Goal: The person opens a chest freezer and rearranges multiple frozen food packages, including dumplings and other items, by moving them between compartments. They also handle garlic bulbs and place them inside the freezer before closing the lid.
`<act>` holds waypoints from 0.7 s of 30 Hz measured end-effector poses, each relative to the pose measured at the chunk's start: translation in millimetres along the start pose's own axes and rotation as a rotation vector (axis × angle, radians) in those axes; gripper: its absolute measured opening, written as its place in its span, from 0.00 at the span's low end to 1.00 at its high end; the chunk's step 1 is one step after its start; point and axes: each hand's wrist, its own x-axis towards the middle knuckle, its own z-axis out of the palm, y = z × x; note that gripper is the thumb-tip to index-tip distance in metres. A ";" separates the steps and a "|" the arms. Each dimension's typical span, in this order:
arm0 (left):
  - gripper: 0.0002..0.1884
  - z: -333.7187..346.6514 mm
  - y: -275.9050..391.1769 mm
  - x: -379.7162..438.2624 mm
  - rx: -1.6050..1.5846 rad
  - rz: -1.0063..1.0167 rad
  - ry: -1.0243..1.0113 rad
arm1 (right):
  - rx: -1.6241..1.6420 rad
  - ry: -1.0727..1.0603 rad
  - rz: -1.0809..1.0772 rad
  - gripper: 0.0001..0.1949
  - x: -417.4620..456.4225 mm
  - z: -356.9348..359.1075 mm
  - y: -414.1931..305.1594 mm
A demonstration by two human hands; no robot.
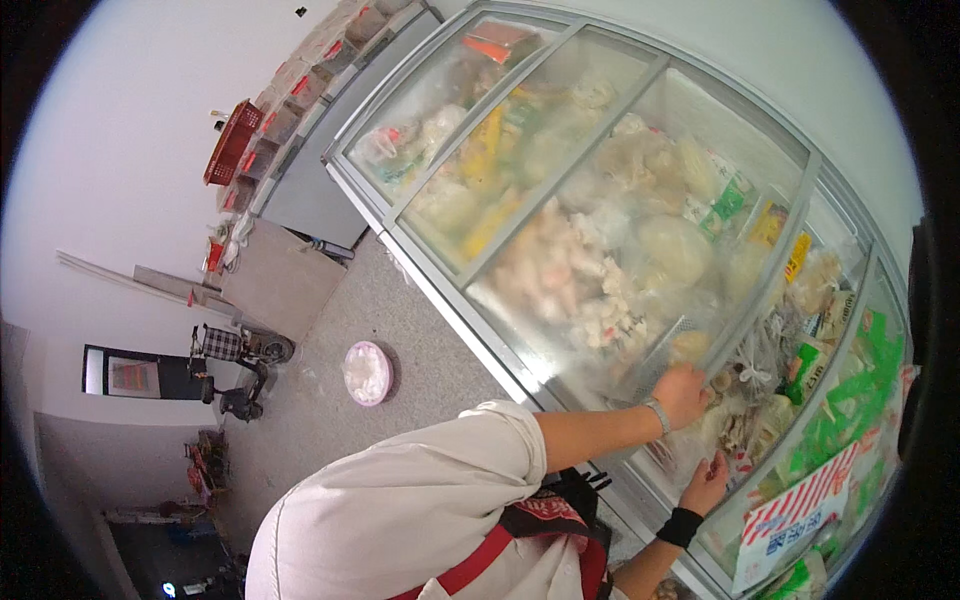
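Note:
My left hand (681, 396), with a metal watch or bracelet at the wrist, is at the opening of a glass-topped chest freezer (487, 337), beside the edge of a sliding pane. Its fingers are curled. Lower in the view, my right hand (705, 484), with a black wristband, reaches into the same opening with its fingers bent. A clear plastic bag (701, 448) lies between and against the hands; whether either one grips it is unclear. Near them are a knotted clear bag (754, 373) and a green-and-white food packet (806, 367).
Frosted panes cover bagged frozen food (555, 262). A printed striped sheet (795, 517) is on the freezer's near right end. A pink basin (368, 373) with whitish contents stands on the floor. Beyond are a parked scooter (244, 367), a red basket (232, 142) and a row of clear containers (281, 124).

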 end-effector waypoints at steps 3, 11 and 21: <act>0.15 13.4 43.0 -8.0 0.022 0.019 -0.096 | 0.058 0.013 -0.002 0.20 3.8 -11.7 23.6; 0.20 -6.2 11.7 -27.3 -0.275 0.238 -0.057 | 0.072 -0.040 -0.025 0.20 13.4 -16.8 -9.1; 0.12 -325.4 -334.4 -129.7 0.030 -0.671 1.128 | -0.082 0.045 -0.263 0.19 8.7 41.8 -105.2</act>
